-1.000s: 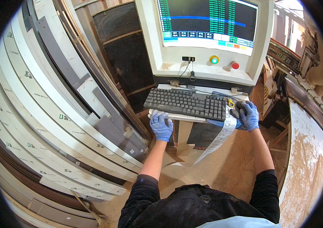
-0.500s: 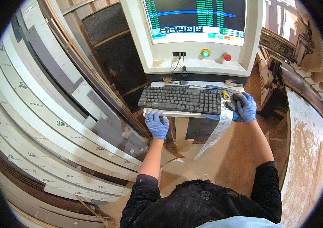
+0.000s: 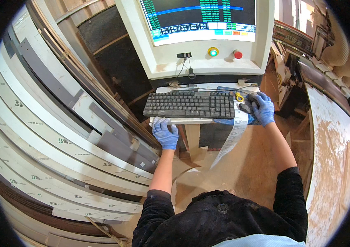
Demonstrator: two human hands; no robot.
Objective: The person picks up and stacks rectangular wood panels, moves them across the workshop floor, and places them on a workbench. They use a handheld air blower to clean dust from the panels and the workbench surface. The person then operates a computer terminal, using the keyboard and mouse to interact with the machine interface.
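Note:
A black keyboard [image 3: 189,104] lies on a narrow white shelf [image 3: 191,121] below the machine's screen. My left hand [image 3: 164,133], in a blue glove, rests on the shelf's front left corner. Its fingers lie on the edge and its thumb stands apart. At the right end my right hand [image 3: 264,109], gloved alike, is curled over a dark computer mouse [image 3: 245,108], which it partly hides. Between keyboard and mouse, a long printed paper strip [image 3: 234,133] hangs over the front edge. A small yellow ring-shaped thing [image 3: 239,96] lies just behind the mouse.
The screen [image 3: 201,20] sits in a pale cabinet, above a lit green button [image 3: 213,52] and a red knob [image 3: 238,54]. Cables run from a socket [image 3: 184,55] to the shelf. Long stacked boards [image 3: 59,140] fill the left; a worn white panel [image 3: 331,164] stands at right.
The view has shifted slightly, so cabinet and shelf appear further left and a little higher. Both hands keep their places at the shelf and the mouse.

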